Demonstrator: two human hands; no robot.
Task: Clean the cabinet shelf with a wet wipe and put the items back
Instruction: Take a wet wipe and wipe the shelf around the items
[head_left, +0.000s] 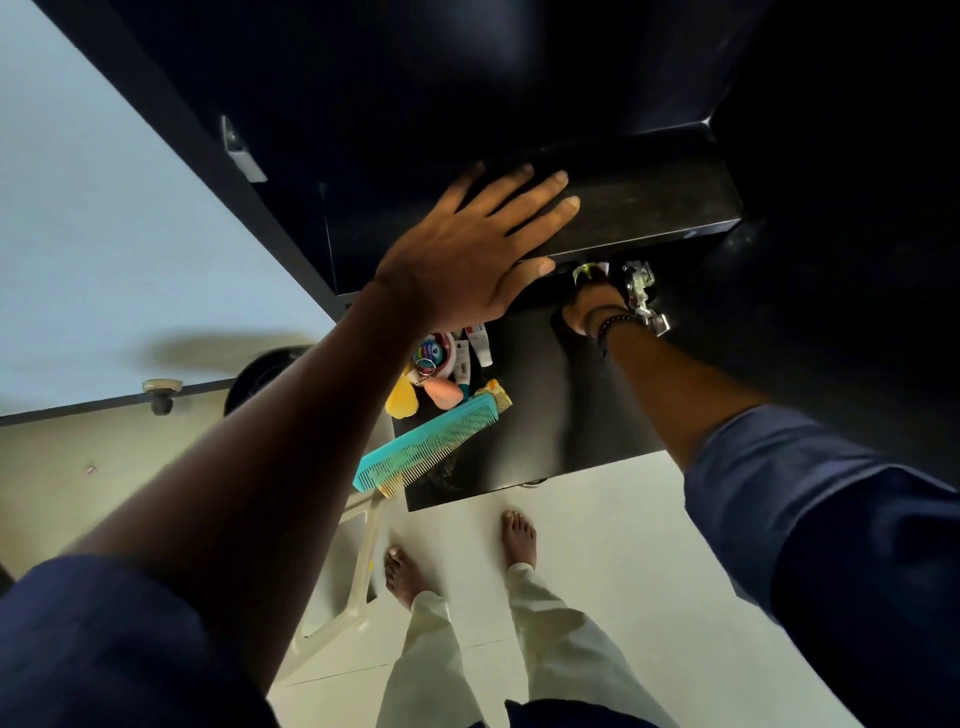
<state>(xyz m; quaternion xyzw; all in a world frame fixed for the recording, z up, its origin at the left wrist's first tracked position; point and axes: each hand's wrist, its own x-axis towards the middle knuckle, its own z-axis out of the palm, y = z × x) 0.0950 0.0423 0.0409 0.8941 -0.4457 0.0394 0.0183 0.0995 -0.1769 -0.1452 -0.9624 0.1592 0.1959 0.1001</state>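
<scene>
My left hand (483, 249) lies flat with spread fingers on the dark cabinet shelf (670, 197), its thumb over the front edge. No wet wipe shows under it. Below the shelf edge, my right hand (589, 309), with a bead bracelet on the wrist, reaches in and grips a small yellow-green and white item (588, 270); its fingers are mostly hidden. A clear shiny plastic thing (643, 293) sits just to its right. On the lower dark surface (550, 436) lie a teal comb (431, 441), a yellow sponge (401, 400), a pink sponge (445, 392), tubes (478, 343) and a round tin (434, 353).
The open white cabinet door (104, 249) hangs at the left, with a hinge (241, 150) on the dark frame. A white plastic stool (358, 571) stands on the pale floor by my bare feet. The cabinet interior is dark.
</scene>
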